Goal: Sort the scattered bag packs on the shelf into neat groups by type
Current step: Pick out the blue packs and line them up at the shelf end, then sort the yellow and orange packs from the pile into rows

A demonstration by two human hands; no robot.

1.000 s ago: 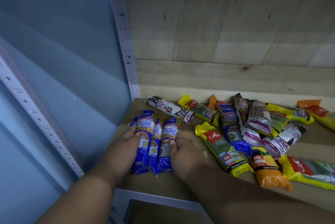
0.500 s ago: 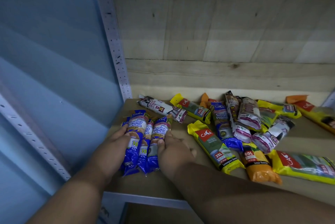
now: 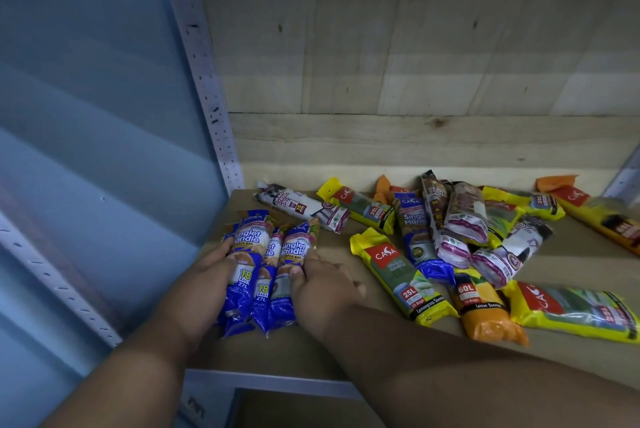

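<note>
**Blue packs squeezed together at the shelf's left corner**

Three blue packs lie side by side at about 8 o'clock on the wooden shelf, each reading "Singlet Handle" with "18 bags, 27L" lower down; the left hand presses flat against their outer side, fingers together, and the right hand pushes in from the other side, thumb on the nearest pack. Toward 3 o'clock the rest lie jumbled; a yellow pack marked "CASA", "25L", "25 Bags" and "Lemongrass Scented"; just beside it an orange pack marked "60L"; another blue pack among them; white packs with purple print heaped on top. At 12 o'clock a white pack reads "Draw String Bag".
</note>
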